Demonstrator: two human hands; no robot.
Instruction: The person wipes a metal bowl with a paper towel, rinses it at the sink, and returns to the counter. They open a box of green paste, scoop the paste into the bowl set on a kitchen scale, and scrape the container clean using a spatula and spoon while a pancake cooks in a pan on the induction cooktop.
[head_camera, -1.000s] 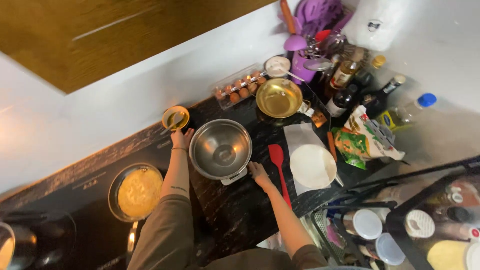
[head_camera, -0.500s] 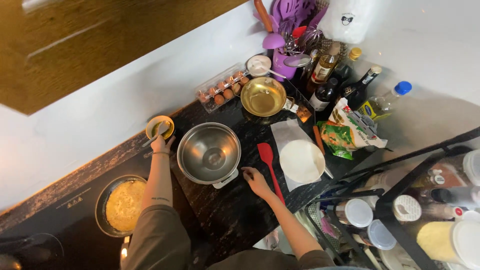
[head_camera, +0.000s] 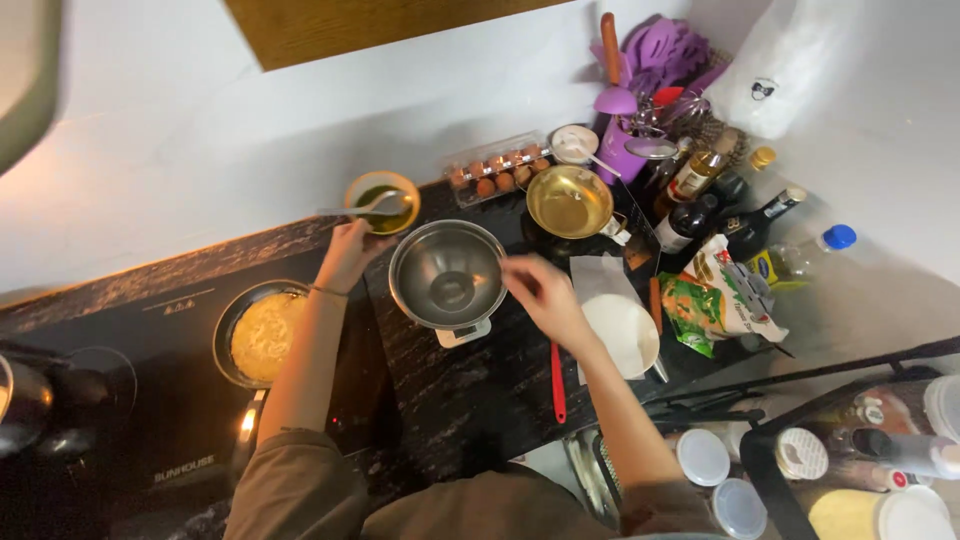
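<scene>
Countertop; steel bowl (head_camera: 447, 275) between both hands

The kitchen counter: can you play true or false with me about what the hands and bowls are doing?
1. The left hand is at the small yellow bowl with a spoon in it. True.
2. The big steel mixing bowl is full of eggs. False: it looks empty; the eggs sit in the clear egg carton behind it.
3. The right hand is by the steel bowl's rim. True.
4. The right hand holds the red spatula. False: the spatula lies on the counter.
5. The frying pan holds something yellow. True.
</scene>
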